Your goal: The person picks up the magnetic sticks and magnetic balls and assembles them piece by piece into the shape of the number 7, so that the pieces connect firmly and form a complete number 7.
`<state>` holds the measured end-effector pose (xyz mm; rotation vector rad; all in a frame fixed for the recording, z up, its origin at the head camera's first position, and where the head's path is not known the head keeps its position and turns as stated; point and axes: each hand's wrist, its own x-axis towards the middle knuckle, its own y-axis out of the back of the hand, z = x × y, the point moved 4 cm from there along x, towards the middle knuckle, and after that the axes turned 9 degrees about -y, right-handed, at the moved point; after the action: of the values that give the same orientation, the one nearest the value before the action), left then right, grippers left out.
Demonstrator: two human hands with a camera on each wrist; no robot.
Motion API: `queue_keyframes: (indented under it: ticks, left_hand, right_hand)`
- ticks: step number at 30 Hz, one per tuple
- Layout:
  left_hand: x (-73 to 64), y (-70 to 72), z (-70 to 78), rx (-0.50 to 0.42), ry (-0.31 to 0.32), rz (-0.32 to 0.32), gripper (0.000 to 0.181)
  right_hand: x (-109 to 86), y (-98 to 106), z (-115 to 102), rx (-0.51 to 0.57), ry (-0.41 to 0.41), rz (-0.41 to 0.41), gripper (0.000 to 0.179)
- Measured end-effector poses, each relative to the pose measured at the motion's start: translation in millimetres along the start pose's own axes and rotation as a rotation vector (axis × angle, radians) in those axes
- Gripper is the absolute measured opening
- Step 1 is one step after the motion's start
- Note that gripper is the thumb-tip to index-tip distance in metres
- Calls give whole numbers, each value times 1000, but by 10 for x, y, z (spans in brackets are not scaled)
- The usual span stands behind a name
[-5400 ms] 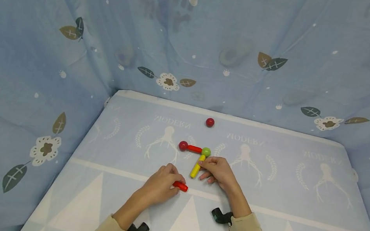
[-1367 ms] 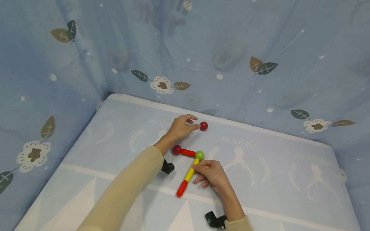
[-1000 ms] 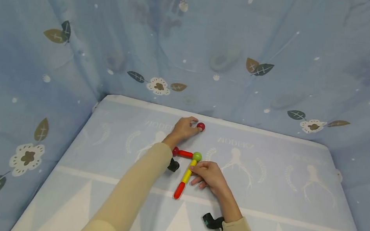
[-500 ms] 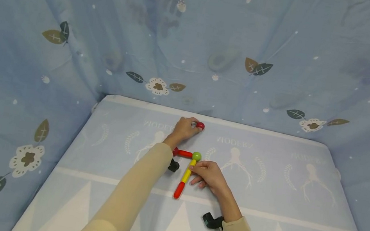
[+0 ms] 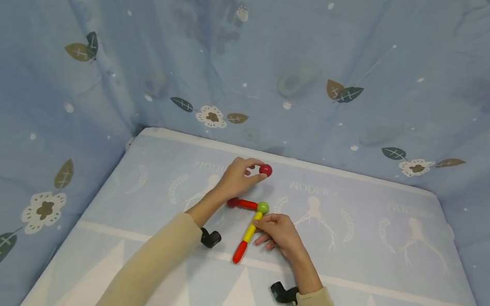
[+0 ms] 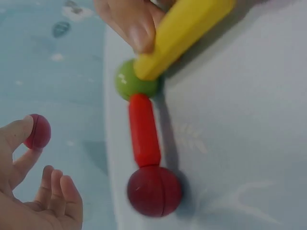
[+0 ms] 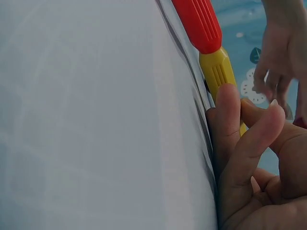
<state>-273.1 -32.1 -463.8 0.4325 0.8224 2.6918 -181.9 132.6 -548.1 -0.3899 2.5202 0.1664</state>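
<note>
My left hand point(image 5: 234, 178) pinches a loose red ball point(image 5: 266, 170) between thumb and index finger, near the far side of the table; its other fingers are spread away from the ball. With thumb and fingertips, my right hand point(image 5: 282, 234) holds the yellow rod point(image 5: 250, 231) of a joined toy chain. A green ball point(image 5: 263, 207) caps that rod's far end. From the green ball a short red rod point(image 6: 144, 129) runs left to another red ball point(image 6: 154, 191). At the yellow rod's near end sits a second red rod point(image 5: 239, 252), in line with it.
The table point(image 5: 353, 252) has a pale patterned cloth. Blue printed curtains point(image 5: 258, 61) rise behind its far edge and at both sides. Black wrist-worn devices point(image 5: 284, 293) stick out beside both wrists.
Over five seconds, a red rod from my left hand has joined the yellow rod's near end. That hand reached the far red ball, pinched it and drew it slightly back. My right hand stays put.
</note>
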Motion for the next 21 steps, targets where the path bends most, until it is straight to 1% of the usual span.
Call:
queue_keyframes:
  ticks: [3, 5, 9, 14, 18, 21]
  left_hand:
    - [-251, 124, 101, -28, -23, 8, 42]
    - [-426, 185, 140, -41, -31, 16, 41]
    - [-778, 253, 135, -53, -14, 39, 41]
    - [-1180, 279, 59, -43, 11, 67, 42]
    - [-1447, 249, 25, -78, 54, 56, 40]
    - [-1609, 209, 13, -98, 78, 41, 38]
  right_hand:
    - [-6, 5, -7, -12, 3, 7, 32]
    - [-10, 11, -11, -16, 4, 17, 32]
    - [-12, 13, -16, -14, 1, 24, 30]
    - [-12, -6, -15, -15, 5, 10, 29]
    - [-11, -15, -5, -8, 3, 9, 30]
    - [-5, -24, 6, 1, 2, 6, 32]
